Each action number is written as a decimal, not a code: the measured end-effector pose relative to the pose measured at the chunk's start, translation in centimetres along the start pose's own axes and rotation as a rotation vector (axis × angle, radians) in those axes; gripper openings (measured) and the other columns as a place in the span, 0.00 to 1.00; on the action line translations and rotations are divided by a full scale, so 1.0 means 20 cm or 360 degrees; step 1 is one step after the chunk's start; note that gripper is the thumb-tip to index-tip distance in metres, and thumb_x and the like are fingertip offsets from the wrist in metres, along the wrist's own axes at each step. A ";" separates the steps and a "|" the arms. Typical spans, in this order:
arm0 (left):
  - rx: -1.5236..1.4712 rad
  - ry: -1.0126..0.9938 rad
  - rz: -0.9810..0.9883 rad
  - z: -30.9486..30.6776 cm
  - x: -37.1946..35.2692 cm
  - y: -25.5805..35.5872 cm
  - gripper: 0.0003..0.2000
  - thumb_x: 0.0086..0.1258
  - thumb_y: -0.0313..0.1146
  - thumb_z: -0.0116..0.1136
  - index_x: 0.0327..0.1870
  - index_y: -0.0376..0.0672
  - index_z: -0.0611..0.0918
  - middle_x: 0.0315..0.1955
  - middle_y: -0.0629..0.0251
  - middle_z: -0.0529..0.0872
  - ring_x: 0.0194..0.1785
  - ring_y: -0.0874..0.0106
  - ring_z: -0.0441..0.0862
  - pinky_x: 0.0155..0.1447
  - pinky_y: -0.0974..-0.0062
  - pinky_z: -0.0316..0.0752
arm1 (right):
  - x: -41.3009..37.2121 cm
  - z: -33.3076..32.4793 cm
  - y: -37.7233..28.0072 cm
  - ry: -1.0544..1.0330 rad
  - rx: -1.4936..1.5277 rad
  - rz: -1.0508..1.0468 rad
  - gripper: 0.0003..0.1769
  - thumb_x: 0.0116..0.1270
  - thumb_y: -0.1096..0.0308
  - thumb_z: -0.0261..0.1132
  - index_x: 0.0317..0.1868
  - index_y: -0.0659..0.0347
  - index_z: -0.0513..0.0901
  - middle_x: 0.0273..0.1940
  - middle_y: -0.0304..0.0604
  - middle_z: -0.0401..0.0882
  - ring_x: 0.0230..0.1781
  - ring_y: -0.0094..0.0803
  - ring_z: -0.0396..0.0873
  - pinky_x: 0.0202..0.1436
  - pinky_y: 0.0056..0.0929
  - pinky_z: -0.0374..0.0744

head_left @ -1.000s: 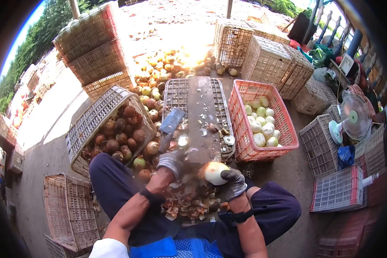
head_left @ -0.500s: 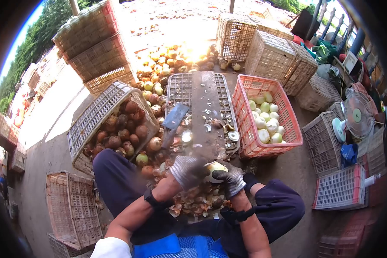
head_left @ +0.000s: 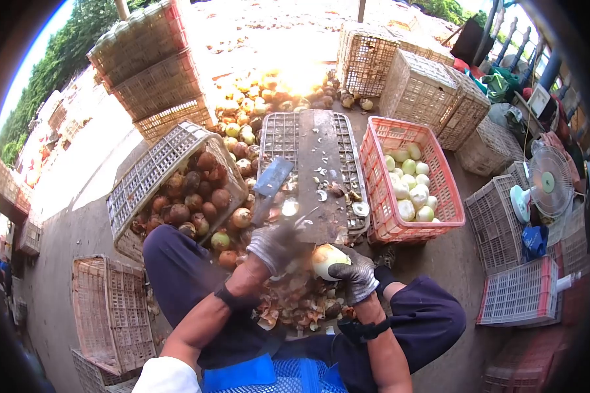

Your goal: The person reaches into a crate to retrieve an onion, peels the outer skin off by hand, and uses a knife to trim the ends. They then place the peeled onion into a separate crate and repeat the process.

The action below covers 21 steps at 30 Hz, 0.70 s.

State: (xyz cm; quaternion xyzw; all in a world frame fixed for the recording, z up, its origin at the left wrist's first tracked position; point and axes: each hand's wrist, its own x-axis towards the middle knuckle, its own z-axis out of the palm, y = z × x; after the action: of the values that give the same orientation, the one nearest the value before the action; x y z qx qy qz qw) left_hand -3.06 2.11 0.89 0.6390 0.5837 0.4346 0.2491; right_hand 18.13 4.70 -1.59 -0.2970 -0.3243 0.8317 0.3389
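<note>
My right hand [head_left: 354, 278], in a dark grey glove, grips a pale, mostly peeled onion [head_left: 326, 257] just above a heap of onion skins [head_left: 295, 301] between my knees. My left hand [head_left: 273, 245], in a light grey glove and blurred, sits just left of the onion and holds the handle of a cleaver [head_left: 273, 178], whose blade points away over a grey upturned crate [head_left: 280, 137] with a dark board [head_left: 318, 177] on top.
A tilted grey crate [head_left: 144, 190] of brown unpeeled onions lies at left. A red crate [head_left: 439, 187] of peeled onions stands at right. More onions [head_left: 262, 98] are piled beyond. Stacked crates [head_left: 151, 65] and a fan [head_left: 547, 183] surround the spot.
My left hand swung right onto the onion half a second ago, then drew back left. The onion stayed in my right hand, showing more of its peeled side now.
</note>
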 end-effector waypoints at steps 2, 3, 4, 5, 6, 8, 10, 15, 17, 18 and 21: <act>0.0256 -0.0182 0.0117 -0.03 -0.04 0.11 0.08 0.59 0.31 0.61 0.39 0.41 0.82 0.28 0.53 0.82 0.28 0.58 0.80 0.32 0.64 0.75 | 0.00 -0.04 0.01 0.0149 -0.0205 -0.0051 0.39 0.43 0.69 0.77 0.58 0.68 0.73 0.46 0.48 0.81 0.42 0.37 0.82 0.45 0.32 0.83; 0.0607 -0.0432 0.0115 -0.02 -0.05 0.12 0.11 0.57 0.32 0.61 0.41 0.43 0.82 0.29 0.53 0.81 0.31 0.55 0.81 0.32 0.60 0.74 | 0.01 -0.06 0.01 0.0224 -0.0310 -0.0072 0.39 0.42 0.70 0.77 0.58 0.68 0.74 0.46 0.47 0.81 0.43 0.36 0.82 0.46 0.31 0.83; 0.0732 -0.0516 0.0167 -0.01 -0.08 0.16 0.11 0.58 0.31 0.58 0.42 0.45 0.81 0.28 0.52 0.80 0.30 0.53 0.81 0.31 0.58 0.74 | 0.02 -0.08 0.01 0.0258 -0.0513 -0.0189 0.34 0.44 0.67 0.77 0.53 0.65 0.76 0.43 0.44 0.82 0.40 0.32 0.81 0.44 0.30 0.82; 0.0802 -0.0615 0.0109 0.03 -0.09 0.17 0.10 0.58 0.31 0.57 0.41 0.45 0.81 0.28 0.52 0.80 0.30 0.53 0.81 0.31 0.57 0.74 | 0.03 -0.09 0.02 0.0290 -0.0718 -0.0303 0.28 0.45 0.65 0.77 0.49 0.62 0.79 0.41 0.40 0.83 0.37 0.29 0.80 0.43 0.28 0.80; 0.0872 -0.0713 0.0049 0.06 -0.10 0.17 0.10 0.58 0.31 0.56 0.41 0.45 0.81 0.28 0.52 0.80 0.30 0.53 0.81 0.31 0.56 0.74 | 0.03 -0.10 0.01 0.0320 -0.0924 -0.0415 0.23 0.47 0.62 0.77 0.44 0.59 0.82 0.38 0.37 0.84 0.35 0.25 0.79 0.41 0.26 0.79; 0.0904 -0.0676 0.0071 0.12 -0.13 0.14 0.09 0.57 0.31 0.55 0.40 0.44 0.80 0.29 0.51 0.80 0.32 0.53 0.81 0.33 0.56 0.75 | 0.02 -0.07 -0.01 0.0373 -0.1100 -0.0542 0.21 0.47 0.62 0.78 0.41 0.57 0.82 0.37 0.37 0.84 0.33 0.25 0.79 0.41 0.26 0.78; 0.0924 -0.0611 0.0109 0.15 -0.15 0.10 0.10 0.57 0.31 0.56 0.40 0.43 0.80 0.30 0.51 0.80 0.33 0.54 0.82 0.34 0.56 0.75 | 0.01 -0.02 -0.05 0.0412 -0.1200 -0.0606 0.20 0.46 0.62 0.78 0.39 0.57 0.83 0.36 0.36 0.84 0.33 0.24 0.79 0.41 0.26 0.78; 0.1037 -0.0672 -0.0181 0.16 -0.09 0.10 0.10 0.59 0.31 0.54 0.41 0.43 0.81 0.31 0.52 0.82 0.35 0.56 0.83 0.35 0.57 0.76 | -0.03 0.01 -0.10 0.0417 -0.1196 -0.0442 0.41 0.32 0.64 0.84 0.51 0.63 0.78 0.43 0.40 0.82 0.42 0.26 0.80 0.49 0.26 0.79; 0.0940 -0.0813 -0.0382 0.16 -0.04 0.07 0.10 0.60 0.31 0.53 0.41 0.44 0.81 0.32 0.53 0.83 0.35 0.56 0.83 0.35 0.57 0.76 | -0.03 -0.01 -0.05 0.0489 -0.1038 -0.0487 0.42 0.31 0.64 0.84 0.52 0.62 0.78 0.43 0.39 0.82 0.41 0.26 0.80 0.48 0.27 0.79; 0.0866 -0.0763 -0.0361 0.14 -0.04 0.07 0.11 0.60 0.31 0.53 0.43 0.45 0.81 0.32 0.52 0.83 0.35 0.55 0.83 0.35 0.58 0.77 | -0.02 -0.03 -0.04 0.0525 -0.0961 -0.0512 0.42 0.31 0.63 0.84 0.52 0.62 0.78 0.43 0.39 0.82 0.41 0.26 0.80 0.47 0.27 0.80; 0.0540 -0.0533 -0.0124 0.08 -0.06 0.13 0.15 0.60 0.30 0.54 0.49 0.48 0.82 0.32 0.51 0.83 0.34 0.52 0.81 0.36 0.59 0.77 | -0.02 -0.02 -0.05 0.0513 -0.0795 -0.0461 0.45 0.27 0.60 0.85 0.52 0.61 0.77 0.42 0.40 0.83 0.40 0.27 0.81 0.47 0.27 0.80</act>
State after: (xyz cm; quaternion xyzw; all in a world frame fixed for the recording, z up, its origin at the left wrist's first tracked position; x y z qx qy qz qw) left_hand -0.23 0.69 1.98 0.7118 0.6232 0.2082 0.2482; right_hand 18.94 5.13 -0.93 -0.4495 -0.4994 0.6120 0.4173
